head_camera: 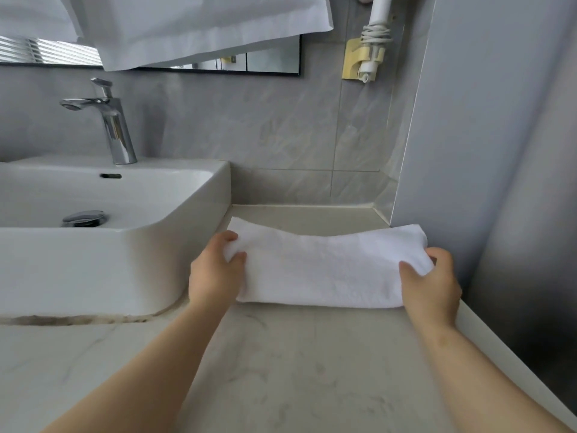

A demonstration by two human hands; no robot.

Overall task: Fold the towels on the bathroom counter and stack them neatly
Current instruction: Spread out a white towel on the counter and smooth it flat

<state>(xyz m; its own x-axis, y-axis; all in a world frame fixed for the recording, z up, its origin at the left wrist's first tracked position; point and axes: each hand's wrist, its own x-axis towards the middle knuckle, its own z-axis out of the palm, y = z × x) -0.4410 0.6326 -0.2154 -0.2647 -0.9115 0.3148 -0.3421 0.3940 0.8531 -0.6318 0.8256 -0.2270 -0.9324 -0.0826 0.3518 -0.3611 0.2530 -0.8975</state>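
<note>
A white towel (324,270), folded into a long band, lies across the marble counter (296,370) to the right of the basin. My left hand (215,273) grips its left end, thumb on top and fingers curled over the far edge. My right hand (434,282) grips its right end, close to the grey wall. The far long edge of the towel is raised a little off the counter.
A white basin (103,245) with a chrome tap (114,123) stands on the left. White cloth (199,26) hangs over the mirror above. A hair dryer in a yellow holder (365,54) is fixed to the tiled wall. The grey wall (499,151) bounds the right side.
</note>
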